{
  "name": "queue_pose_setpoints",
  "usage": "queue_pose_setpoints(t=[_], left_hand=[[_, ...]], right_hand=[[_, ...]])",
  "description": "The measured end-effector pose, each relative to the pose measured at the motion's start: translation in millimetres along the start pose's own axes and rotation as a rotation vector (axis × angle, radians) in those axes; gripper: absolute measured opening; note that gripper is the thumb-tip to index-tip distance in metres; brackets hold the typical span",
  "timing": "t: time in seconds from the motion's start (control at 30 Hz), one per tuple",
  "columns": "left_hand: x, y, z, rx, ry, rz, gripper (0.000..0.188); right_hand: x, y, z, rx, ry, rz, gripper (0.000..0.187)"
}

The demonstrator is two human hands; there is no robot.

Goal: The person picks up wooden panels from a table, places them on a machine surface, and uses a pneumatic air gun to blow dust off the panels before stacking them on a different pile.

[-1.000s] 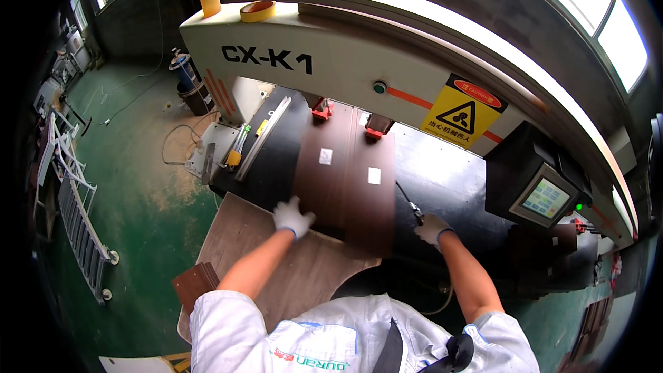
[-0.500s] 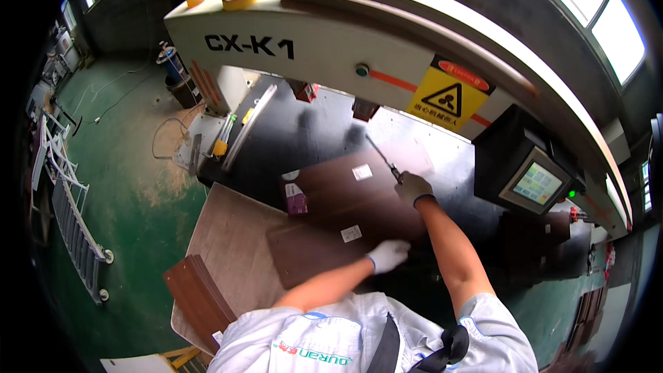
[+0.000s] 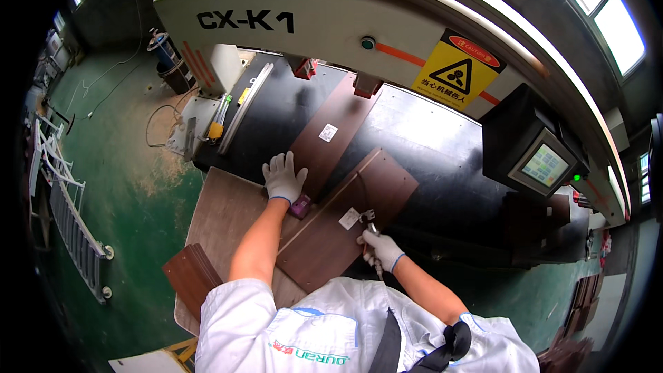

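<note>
We caught two gloved hands at work over a black table (image 3: 438, 159), where a brown near panel (image 3: 333, 240) lay aslant at its front edge, the centre of our clock face. At ten o'clock, the left hand (image 3: 282, 177) had its fingers spread, pinching nothing; whether the palm touched down, we could not tell. Toward five, the right hand (image 3: 382, 250) had its fingers curled round a hosed air gun (image 3: 371, 220). We judged the near panel stiff and fairly manageable in weight, its smooth face likely slippery under gloves and its corners apt to chip; the two long edges seemed the surest hold. Near twelve, a far panel (image 3: 320, 153) ran up toward the machine's beam (image 3: 324, 24), which hid its end. We saw only part of a purple object (image 3: 301, 206) by the left wrist; the near panel's underside was out of sight, and the air gun's nozzle was hard to pick out.
</note>
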State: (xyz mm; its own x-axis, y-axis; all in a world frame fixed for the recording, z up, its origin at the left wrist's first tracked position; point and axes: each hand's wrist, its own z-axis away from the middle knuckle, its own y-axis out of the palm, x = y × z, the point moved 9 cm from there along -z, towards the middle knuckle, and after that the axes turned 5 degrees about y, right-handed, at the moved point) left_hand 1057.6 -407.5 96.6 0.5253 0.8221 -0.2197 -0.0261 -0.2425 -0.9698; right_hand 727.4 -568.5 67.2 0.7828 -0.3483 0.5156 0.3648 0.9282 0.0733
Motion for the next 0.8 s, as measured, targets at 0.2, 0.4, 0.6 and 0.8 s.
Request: queue_pose_setpoints(t=[0.2,0.4,0.6,0.8], left_hand=[[7.9,-9.9,44.0,0.015,-0.047,-0.047,0.071],[-13.6,-42.7,102.9,0.096,0.048,-0.008,0.098],[4.5,-32.9,111.6,0.094,0.129,0.024,0.107],[29.2,-39.6,65.1,0.045,0.137,0.104,0.103]], right_hand=[[119.7,-62.6,-12.9,-0.316,-0.19,0.114,0.036],[169.1,-66.2,-17.1,-0.648,-0.487,0.902,0.074],[163.6,-32.5,-40.7,-0.44,-0.273,0.969,0.096],[208.3,-25.9,-75.9,-0.496,-0.384,0.945,0.083]])
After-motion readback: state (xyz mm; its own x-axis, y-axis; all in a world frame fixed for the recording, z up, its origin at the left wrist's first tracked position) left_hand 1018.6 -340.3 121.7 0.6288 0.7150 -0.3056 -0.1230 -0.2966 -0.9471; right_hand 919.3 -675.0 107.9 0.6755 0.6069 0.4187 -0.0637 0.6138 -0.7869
